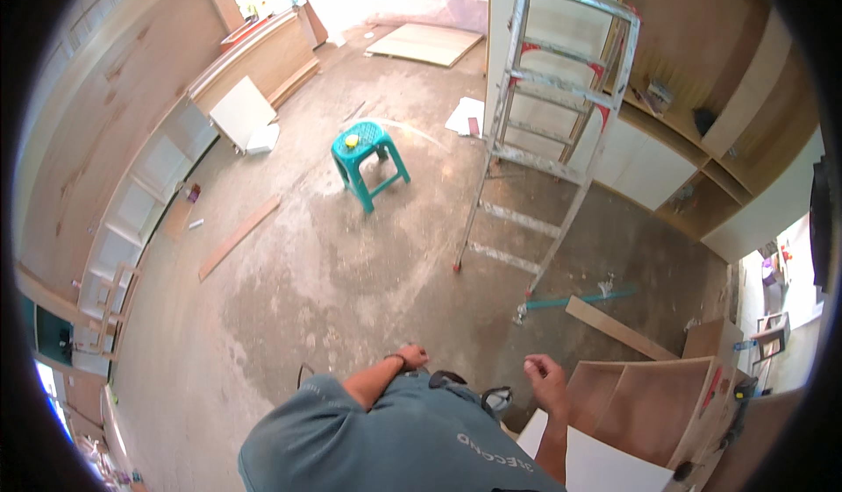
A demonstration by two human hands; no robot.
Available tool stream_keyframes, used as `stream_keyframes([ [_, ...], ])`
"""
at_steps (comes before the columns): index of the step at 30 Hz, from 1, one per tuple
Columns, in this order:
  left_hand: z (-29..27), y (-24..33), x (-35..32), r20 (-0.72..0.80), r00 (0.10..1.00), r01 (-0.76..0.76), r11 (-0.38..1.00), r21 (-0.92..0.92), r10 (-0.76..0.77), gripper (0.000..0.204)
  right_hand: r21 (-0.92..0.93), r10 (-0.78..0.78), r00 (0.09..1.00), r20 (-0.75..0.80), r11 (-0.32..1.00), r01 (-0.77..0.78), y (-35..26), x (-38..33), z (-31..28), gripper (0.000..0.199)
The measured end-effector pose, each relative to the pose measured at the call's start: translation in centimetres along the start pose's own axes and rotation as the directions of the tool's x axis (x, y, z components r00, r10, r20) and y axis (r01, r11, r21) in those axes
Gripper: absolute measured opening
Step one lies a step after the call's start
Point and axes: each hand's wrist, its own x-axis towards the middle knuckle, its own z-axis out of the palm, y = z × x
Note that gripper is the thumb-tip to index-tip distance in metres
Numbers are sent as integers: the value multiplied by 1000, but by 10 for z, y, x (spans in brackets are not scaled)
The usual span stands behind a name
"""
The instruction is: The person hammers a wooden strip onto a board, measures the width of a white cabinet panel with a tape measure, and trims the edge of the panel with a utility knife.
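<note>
My left hand [410,357] is in front of my waist, a dark band on its wrist. Its fingers are curled in, and whatever may be inside them is hidden. To the right, beside an open wooden cabinet box [653,395], my right hand [545,376] is raised with its fingers curled. Nothing shows in that hand. Below my right forearm lies a white panel [605,457] against the box. Both hands appear apart from the things around them. Ahead stands a teal plastic stool [361,141] with a small yellow object [352,141] on its seat.
An aluminium stepladder [537,159] stands at the right, before built-in cabinets [649,163]. Wooden strips [239,238] and a plank [621,327] lie on the concrete floor [324,299]. Long shelving [145,181] lines the left. A flat board [427,45] lies at the back.
</note>
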Motion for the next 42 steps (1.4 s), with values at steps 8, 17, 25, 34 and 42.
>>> stream_keyframes([
  [8, -133, -183, 21, -117, 951, 236, 919, -316, -285, 46, 4, -42, 962, 271, 999, 43, -128, 78, 200, 28],
  [17, -256, -257, 89, 7, 902, 343, 708, -617, -431, 36, -83, -15, 969, 248, 996, 37, -187, 243, 264, 31],
  [25, -401, -243, 198, -126, 945, 231, 888, -397, -302, 38, -340, -251, 926, 283, 876, 342, -293, 481, 327, 28],
  [34, -656, -288, 382, -384, 826, 155, 820, -551, -414, 46, -430, -295, 901, 318, 802, 414, -402, 621, 393, 27],
  [42, -864, -309, 561, -364, 744, 342, 788, -512, -559, 79, -486, 309, 951, 7, 832, -267, -368, 680, 390, 30],
])
